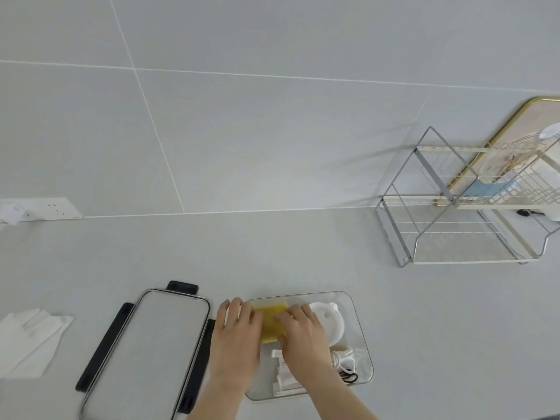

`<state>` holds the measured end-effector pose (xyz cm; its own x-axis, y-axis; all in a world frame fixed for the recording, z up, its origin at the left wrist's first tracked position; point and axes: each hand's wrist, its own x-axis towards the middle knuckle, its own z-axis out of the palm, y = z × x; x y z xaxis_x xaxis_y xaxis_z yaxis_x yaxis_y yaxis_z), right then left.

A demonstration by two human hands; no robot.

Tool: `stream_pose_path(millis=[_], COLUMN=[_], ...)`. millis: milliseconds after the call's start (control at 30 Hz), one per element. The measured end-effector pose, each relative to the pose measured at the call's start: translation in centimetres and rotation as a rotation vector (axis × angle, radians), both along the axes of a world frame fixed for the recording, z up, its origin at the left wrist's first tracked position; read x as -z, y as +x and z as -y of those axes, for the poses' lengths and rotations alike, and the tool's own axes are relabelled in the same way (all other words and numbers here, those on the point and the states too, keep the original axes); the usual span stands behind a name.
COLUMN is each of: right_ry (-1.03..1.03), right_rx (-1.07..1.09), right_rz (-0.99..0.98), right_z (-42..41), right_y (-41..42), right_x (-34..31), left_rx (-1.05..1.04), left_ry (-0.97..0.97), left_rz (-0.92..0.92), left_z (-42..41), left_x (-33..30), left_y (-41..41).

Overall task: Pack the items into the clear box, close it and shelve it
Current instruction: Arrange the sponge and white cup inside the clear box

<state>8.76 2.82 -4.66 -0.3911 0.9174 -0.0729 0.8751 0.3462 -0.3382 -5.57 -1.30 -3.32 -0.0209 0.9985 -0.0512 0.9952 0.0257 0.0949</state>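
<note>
The clear box (362,331) stands open on the counter in front of me. Inside lie a yellow pad (272,324), a round white item (330,321), a white cable (345,359), a black hair tie (350,378) and a white folded clip piece (283,378). My left hand (238,334) rests on the box's left rim beside the yellow pad. My right hand (303,331) lies palm down inside the box, fingers pressing on the yellow pad. The clear lid (154,350) with black latches lies flat to the left of the box.
A two-tier wire shelf rack (460,207) stands at the right against the tiled wall, with a few items on its upper tier. A gold-rimmed board (533,116) leans behind it. White tissue paper (30,341) lies far left; a wall socket (51,207) sits above it.
</note>
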Motion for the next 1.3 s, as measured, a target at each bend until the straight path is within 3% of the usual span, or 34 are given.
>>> stream_pose_path(millis=[267,900,1067,1200,1300], right_ry=[0.058,0.065,0.040,0.117,0.096], right_rx=[-0.022,-0.065,-0.075,0.154,0.352], right_rz=[0.160,0.211,0.142,-0.097,-0.069], right_z=[0.1,0.0,0.4,0.0,-0.6], right_y=[-0.1,0.6,0.9,2.1,4.1], right_x=[0.7,0.6,0.2,-0.9,-1.4], left_rx=[0.145,0.149,0.134,0.111,0.114], left_ry=[-0.112,-0.102,-0.109,-0.083,-0.076], left_rz=[-0.152,0.004,0.009,0.050,0.171], left_z=[-0.7,-1.5,-1.6,-1.6,-1.6], left_x=[-0.3,0.3,0.6,0.2,-0.5], left_y=[1.3,1.1,1.3,1.6,2.8])
